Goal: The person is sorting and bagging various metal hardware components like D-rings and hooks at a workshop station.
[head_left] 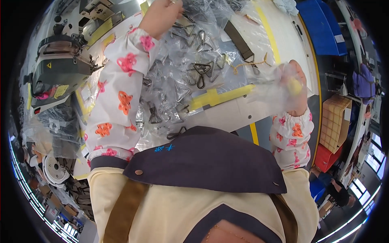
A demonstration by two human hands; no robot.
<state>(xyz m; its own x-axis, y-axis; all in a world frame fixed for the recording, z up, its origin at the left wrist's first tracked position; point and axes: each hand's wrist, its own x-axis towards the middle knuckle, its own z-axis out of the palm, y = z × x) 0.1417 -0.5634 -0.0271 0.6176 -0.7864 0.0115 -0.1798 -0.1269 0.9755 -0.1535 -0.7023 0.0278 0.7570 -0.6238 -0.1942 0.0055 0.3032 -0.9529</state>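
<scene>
My left hand (161, 17) reaches to the far edge of the view, its fingers curled beside clear plastic bags; what they hold, if anything, is hidden. On the right, my right hand (299, 87) grips a clear plastic bag (267, 92), smeared by motion, with something yellowish showing through it. Between my hands, metal triangle rings with snap hooks (201, 73) lie on and among crumpled plastic bags (166, 87). A dark olive webbing strap (238, 39) with a metal clip at its end rests at the far middle, near a thin tan cord (249, 64).
A sewing machine (56, 73) stands on the left, a dark plastic-wrapped bundle (58, 129) below it. Yellow tape (219, 97) marks the white table (233, 111). Off the right edge are a blue bin (324, 30), a checked box (335, 121) and a red container (327, 157). A person (338, 190) is at lower right.
</scene>
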